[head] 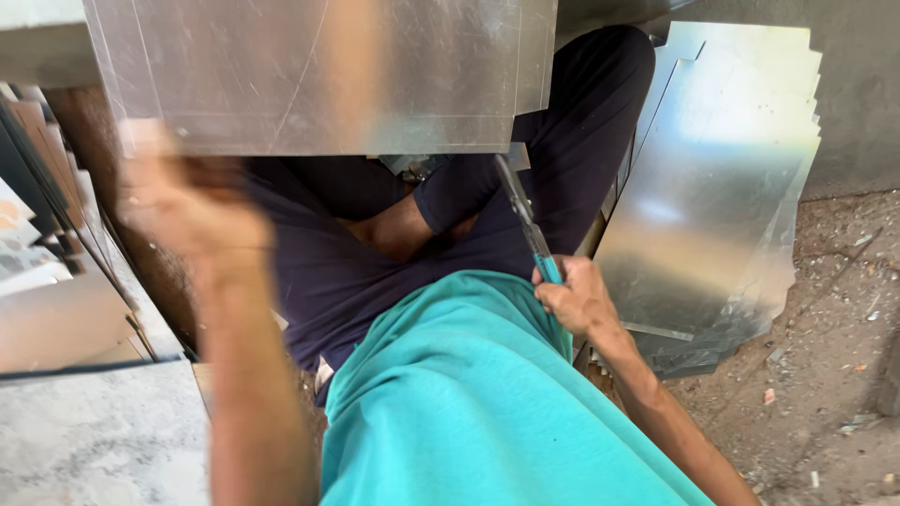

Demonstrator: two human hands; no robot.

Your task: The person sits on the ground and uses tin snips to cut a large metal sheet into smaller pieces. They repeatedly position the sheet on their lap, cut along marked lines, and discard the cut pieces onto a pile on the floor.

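Here, metal sheet held up at far side, over lap. Thin, stiff, likely light; edges sharp, so grip near corner. Left hand raised, blurred, fingers clamped on lower left corner. Right hand clenched round snips, blades at sheet's bottom edge. Sheet stack right.

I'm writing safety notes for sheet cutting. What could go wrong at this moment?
The bare left hand grips the metal sheet at its lower edge, which may cut it. The snips in the right hand work above the crossed legs, so a slip could hurt them.
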